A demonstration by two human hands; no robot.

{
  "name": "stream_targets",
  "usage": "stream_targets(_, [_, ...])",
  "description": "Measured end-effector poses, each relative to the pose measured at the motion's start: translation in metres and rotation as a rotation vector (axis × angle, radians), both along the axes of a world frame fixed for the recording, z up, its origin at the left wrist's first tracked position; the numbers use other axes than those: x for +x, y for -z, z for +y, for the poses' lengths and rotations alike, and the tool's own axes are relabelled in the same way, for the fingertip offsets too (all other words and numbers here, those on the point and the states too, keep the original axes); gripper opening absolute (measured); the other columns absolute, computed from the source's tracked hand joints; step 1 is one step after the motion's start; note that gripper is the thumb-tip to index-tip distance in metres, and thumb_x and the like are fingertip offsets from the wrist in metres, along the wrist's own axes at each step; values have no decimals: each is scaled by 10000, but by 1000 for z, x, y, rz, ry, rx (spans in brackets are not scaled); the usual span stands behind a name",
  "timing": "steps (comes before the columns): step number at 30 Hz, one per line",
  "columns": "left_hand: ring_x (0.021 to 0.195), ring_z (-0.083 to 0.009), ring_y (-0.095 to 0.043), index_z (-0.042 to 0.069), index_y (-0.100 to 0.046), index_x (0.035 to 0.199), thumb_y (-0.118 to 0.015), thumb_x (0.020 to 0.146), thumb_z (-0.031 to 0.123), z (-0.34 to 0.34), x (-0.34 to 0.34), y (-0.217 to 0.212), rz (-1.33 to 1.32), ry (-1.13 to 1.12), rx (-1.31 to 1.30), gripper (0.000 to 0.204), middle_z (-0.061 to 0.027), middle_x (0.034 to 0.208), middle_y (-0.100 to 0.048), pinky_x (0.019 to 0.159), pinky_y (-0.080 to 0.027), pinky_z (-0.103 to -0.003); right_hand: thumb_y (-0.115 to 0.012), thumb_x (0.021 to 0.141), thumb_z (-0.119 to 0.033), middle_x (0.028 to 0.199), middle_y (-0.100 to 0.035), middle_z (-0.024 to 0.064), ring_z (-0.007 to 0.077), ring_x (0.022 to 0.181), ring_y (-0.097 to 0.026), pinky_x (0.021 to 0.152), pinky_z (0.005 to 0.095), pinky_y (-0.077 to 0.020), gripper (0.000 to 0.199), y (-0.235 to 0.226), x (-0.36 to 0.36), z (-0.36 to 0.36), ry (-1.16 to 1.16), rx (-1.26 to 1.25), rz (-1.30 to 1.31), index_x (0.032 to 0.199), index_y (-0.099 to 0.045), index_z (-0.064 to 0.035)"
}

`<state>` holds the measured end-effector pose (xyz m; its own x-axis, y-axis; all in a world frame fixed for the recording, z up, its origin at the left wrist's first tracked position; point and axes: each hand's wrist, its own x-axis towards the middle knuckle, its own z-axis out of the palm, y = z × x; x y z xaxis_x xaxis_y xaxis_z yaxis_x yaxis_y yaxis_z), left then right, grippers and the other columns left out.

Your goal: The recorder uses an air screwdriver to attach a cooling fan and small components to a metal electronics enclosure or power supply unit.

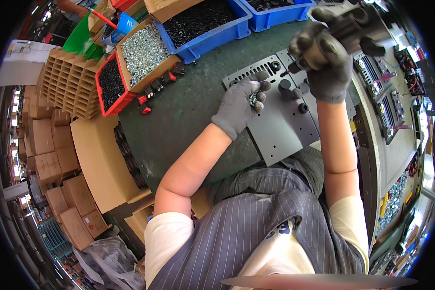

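Note:
My left hand (pixel 239 101), in a grey glove, is closed round several small silver fasteners (pixel 253 99), over the left edge of a dark grey metal plate (pixel 275 130). The plate has a row of slots along its far end and small holes. My right hand (pixel 324 60), also gloved, grips a dark power driver (pixel 357 29) above the plate's far right part; its tip points left and down. Black round feet (pixel 284 86) stand on the plate between my hands, and a black ring-shaped piece (pixel 303 108) lies nearer me. The right glove partly covers the driver.
A blue bin (pixel 212 41) of black screws, a cardboard box (pixel 147 53) of silver fasteners and a red bin (pixel 112 87) of black parts line the far left bench. Red-and-black clips (pixel 152 92) lie before them. Slotted assemblies (pixel 389 113) sit on another bench at right.

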<state>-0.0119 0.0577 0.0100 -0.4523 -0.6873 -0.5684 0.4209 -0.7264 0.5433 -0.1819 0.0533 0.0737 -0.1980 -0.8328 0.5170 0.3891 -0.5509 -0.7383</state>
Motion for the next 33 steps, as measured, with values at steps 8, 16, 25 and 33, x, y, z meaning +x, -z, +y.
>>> stream_targets(8, [513,-60,-430,-12,-550,1004,-487,935,280,34,-1,-11,54,206,-90,307,-40,739,-523,381,-324,-171,-557,797,-254,816,-568,111,233,720,-571,553,291,-471,465,5,-8,50,-249,-147,-225,1208,-438,-72])
stream_targets(16, [381,-77,-309,4,-536,796,-400,961,395,66,-12,-21,-69,298,-55,446,-15,514,-406,331,-237,-206,-542,807,-264,873,-577,105,226,718,-552,585,323,-481,470,5,-11,75,-319,-207,-213,1236,-435,-103])
stream_targets(25, [378,-79,-282,57,-475,709,-367,969,391,72,-18,-27,40,351,9,437,8,499,-348,358,-256,-207,-555,792,-258,895,-587,85,198,662,-550,607,326,-474,528,5,-15,84,-336,-292,-193,1274,-407,-101])
stream_targets(33, [474,-68,-420,43,-594,851,-420,943,415,67,-16,-24,-208,502,-321,421,7,579,-469,441,-351,-203,-537,797,-371,761,-452,36,129,627,-412,566,237,-328,457,8,-23,95,-202,-104,-409,1118,-458,-54])
